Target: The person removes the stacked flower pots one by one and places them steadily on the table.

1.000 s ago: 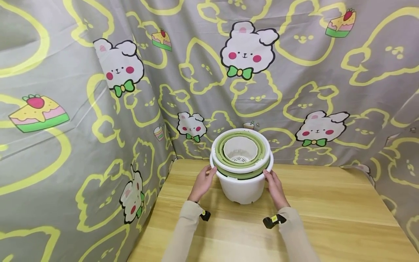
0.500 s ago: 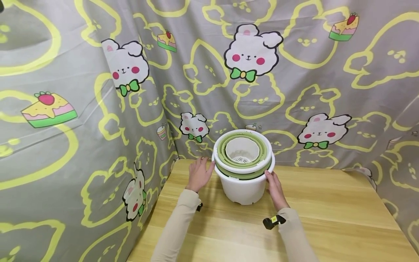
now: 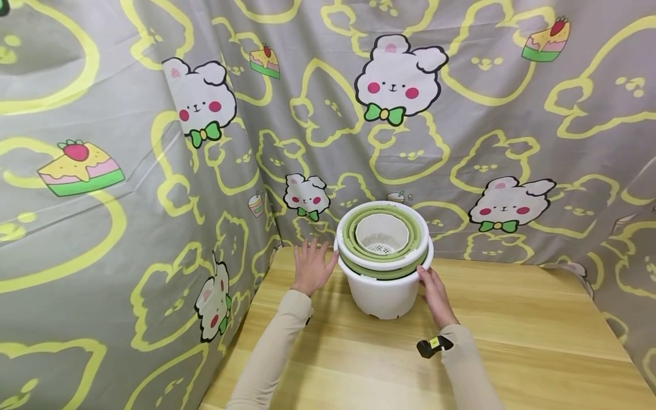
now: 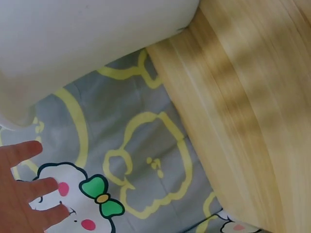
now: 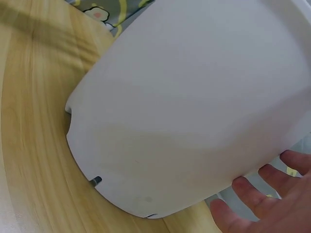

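In the head view a stack of nested flower pots stands upright on the wooden table. The outermost is a large white flower pot (image 3: pixel 381 296) with notches at its base. Green and white pots sit inside it, the innermost a small white pot (image 3: pixel 382 230) with a perforated bottom. My left hand (image 3: pixel 311 266) is spread at the left side, its thumb close to the white rim; whether it touches is unclear. My right hand (image 3: pixel 435 293) holds the rim at the right, thumb at the edge. In the right wrist view, its fingertips (image 5: pixel 245 187) lie against the outer wall.
The wooden table (image 3: pixel 512 330) extends to both sides and in front of the pots. A grey cartoon-print curtain (image 3: pixel 318 136) hangs right behind the table and along its left side. A black wrist camera (image 3: pixel 433 345) is strapped at my right sleeve.
My left hand has let go of the rim at the left, and its fingers have spread out. My right hand has stayed at the rim. The pots have barely moved.
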The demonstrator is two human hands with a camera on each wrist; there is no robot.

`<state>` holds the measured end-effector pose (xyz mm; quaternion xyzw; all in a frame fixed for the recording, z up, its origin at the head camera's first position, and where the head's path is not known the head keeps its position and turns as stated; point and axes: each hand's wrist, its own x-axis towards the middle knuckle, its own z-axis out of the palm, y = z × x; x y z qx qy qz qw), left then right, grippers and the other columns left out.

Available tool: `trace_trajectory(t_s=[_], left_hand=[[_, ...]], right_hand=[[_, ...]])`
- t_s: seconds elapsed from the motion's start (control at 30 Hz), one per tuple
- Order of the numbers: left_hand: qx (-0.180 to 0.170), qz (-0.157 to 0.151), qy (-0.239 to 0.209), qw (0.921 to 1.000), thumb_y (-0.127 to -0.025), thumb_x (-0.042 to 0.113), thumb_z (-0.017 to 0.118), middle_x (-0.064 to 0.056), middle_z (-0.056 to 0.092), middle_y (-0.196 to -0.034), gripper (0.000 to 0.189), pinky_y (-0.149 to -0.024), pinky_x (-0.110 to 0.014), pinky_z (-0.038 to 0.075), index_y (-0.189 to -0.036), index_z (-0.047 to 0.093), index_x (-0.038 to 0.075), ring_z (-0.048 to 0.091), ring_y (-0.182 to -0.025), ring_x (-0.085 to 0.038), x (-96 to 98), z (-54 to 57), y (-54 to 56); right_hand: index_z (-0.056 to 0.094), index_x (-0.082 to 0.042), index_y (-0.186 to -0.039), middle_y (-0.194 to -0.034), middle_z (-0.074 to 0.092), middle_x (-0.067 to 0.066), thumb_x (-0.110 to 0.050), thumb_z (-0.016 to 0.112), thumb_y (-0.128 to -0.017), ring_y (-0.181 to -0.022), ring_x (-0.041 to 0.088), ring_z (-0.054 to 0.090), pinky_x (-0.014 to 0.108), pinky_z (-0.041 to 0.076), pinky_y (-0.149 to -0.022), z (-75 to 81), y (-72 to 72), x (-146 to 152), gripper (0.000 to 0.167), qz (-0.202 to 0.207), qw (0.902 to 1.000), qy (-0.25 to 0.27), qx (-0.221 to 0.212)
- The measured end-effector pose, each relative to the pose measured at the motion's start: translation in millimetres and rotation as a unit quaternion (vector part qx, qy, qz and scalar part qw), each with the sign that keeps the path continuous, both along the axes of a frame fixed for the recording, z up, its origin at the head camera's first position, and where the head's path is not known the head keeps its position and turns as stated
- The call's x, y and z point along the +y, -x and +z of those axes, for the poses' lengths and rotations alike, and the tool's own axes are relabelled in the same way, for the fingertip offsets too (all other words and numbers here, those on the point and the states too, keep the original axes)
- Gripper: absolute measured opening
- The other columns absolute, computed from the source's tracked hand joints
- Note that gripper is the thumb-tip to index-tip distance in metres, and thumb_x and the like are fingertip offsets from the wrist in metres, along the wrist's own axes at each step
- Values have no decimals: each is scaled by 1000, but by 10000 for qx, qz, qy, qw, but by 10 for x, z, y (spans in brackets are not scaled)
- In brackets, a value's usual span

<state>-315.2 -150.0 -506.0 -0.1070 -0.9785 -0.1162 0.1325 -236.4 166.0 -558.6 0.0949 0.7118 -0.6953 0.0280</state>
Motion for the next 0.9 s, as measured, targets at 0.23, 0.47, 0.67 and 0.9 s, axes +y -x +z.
trace_trajectory(t_s=[0.23,0.47,0.67,0.9], left_hand=[[-166,-70,95,9998,-105,67,25,-18,36,-166,72,-122,-73,16,-152,52,20,23,-156,-45,-6,44,-5],[-131,-76,80,9999,-106,64,25,-19,37,-165,70,-121,-74,15,-151,53,18,24,-156,-47,-18,29,-8],[-129,-111,87,9998,-106,64,24,-20,36,-166,71,-122,-74,13,-152,52,18,23,-156,-48,-10,23,-1],[-96,-51,176,9998,-105,65,24,-19,35,-166,71,-122,-74,16,-152,51,20,24,-156,-48,-20,12,-6]], right_hand=[[15,-12,-167,-166,30,24,-64,37,-105,-152,41,33,64,30,-120,27,-35,43,84,5,9999,-106,-14],[16,-11,-167,-170,24,23,-68,39,-103,-153,44,30,64,26,-124,71,-28,73,88,139,9993,-316,-141],[19,-9,-166,-168,27,24,-67,42,-103,-153,43,33,60,29,-124,118,-38,91,89,71,9989,-443,-160],[0,-3,-166,-168,24,28,-58,52,-103,-154,44,31,57,31,-124,206,-73,117,98,-128,9986,-511,16]])
